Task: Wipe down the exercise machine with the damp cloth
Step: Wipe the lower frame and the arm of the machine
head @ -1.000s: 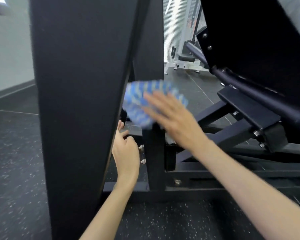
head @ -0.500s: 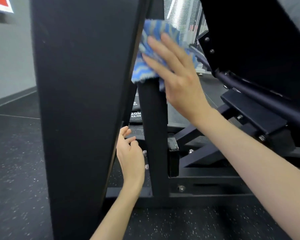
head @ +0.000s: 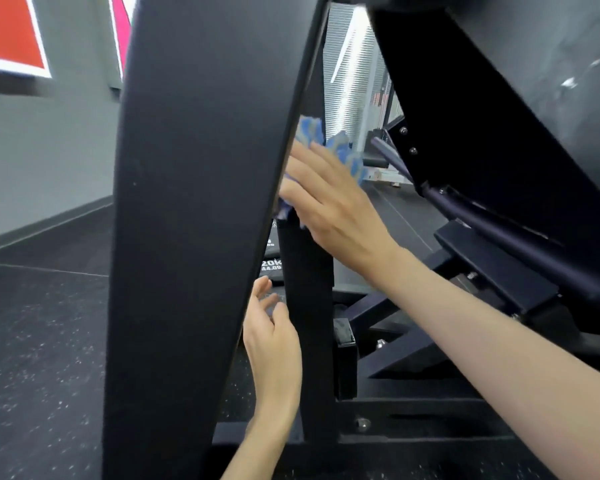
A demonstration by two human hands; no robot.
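A black exercise machine fills the view, with a wide slanted black pad [head: 194, 220] in front and a narrow black upright post [head: 307, 306] behind it. My right hand [head: 329, 202] presses a blue and white patterned cloth [head: 342, 150] flat against the upper part of the post, fingers straight and partly tucked behind the pad's edge. Most of the cloth is hidden under the hand. Lower down, my left hand [head: 274, 344] rests against the left side of the post, fingers loosely bent, holding nothing.
A black angled seat frame [head: 499, 265] with bolts and struts stands to the right. A weight plate marked 20K [head: 271, 265] shows behind the post. Speckled black rubber floor [head: 42, 358] spreads left, below a grey wall [head: 42, 150] with red posters.
My right hand swept the cloth up the post from mid-height and has now slid slightly down and left toward the pad's edge. The left hand stayed by the post.
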